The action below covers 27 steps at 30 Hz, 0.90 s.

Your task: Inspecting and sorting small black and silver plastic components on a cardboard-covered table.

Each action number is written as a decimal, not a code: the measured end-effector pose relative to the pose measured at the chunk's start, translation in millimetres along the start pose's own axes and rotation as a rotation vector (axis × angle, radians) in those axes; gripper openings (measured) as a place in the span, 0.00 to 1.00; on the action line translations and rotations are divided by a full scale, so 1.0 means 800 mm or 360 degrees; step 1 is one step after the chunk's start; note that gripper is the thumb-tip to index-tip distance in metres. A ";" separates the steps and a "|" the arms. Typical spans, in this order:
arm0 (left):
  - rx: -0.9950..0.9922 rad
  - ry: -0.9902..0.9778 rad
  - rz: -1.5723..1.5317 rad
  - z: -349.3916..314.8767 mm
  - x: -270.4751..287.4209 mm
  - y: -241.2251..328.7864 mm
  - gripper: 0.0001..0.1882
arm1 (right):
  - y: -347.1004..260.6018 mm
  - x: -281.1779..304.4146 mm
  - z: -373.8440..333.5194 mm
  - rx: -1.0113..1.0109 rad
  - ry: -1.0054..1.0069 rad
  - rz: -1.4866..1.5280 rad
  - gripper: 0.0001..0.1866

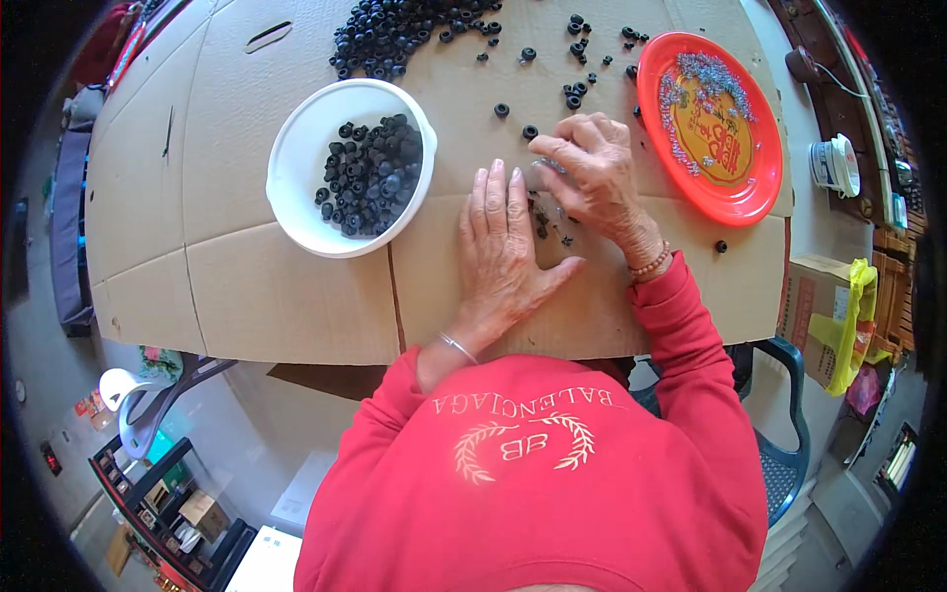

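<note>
My left hand (pixel 505 252) lies flat on the cardboard (pixel 286 306), fingers stretched out and thumb spread toward the right. Just beside it, my right hand (pixel 600 183) is curled with its fingertips together. Something small and shiny shows at those fingertips, too small to name. Under and near the right hand lie small black bits (pixel 542 229). A white plastic bowl (pixel 280 192) left of my hands holds many small round black parts (pixel 367 183). To the right, a red plate (pixel 758 197) carries tiny silvery pieces (pixel 712 71).
A large heap of black parts (pixel 400 35) covers the far middle of the table. Loose black parts (pixel 572 94) are scattered toward the red plate. A green chair (pixel 789 434) stands at the near right, by a cardboard box (pixel 814 306) with a yellow bag (pixel 856 331).
</note>
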<state>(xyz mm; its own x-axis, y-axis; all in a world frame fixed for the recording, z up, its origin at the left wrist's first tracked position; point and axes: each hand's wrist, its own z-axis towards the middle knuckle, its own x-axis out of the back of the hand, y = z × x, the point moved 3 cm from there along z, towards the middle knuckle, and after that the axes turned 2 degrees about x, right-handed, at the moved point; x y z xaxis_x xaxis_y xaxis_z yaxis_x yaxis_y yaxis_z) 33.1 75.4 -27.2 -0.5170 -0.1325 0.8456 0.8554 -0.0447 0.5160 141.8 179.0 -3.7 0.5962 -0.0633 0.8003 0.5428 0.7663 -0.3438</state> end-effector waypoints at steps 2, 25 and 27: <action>-0.0014 0.0029 -0.0015 0.000 -0.002 -0.001 0.56 | -0.001 -0.009 -0.004 0.0020 -0.0013 -0.0070 0.10; -0.0068 0.0067 0.0008 0.000 -0.004 0.002 0.54 | -0.003 0.027 -0.063 -0.0178 0.0023 0.0302 0.09; -0.0072 0.0097 0.0020 0.001 -0.007 0.000 0.53 | -0.006 0.024 -0.061 -0.0175 0.0138 0.0249 0.10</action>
<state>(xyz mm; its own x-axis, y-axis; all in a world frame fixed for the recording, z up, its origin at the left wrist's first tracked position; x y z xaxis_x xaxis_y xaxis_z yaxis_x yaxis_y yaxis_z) 35.8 76.6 -31.8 -0.5049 -0.1931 0.8413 0.8629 -0.0874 0.4978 179.7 142.7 -10.8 0.7243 -0.0073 0.6894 0.4981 0.6969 -0.5159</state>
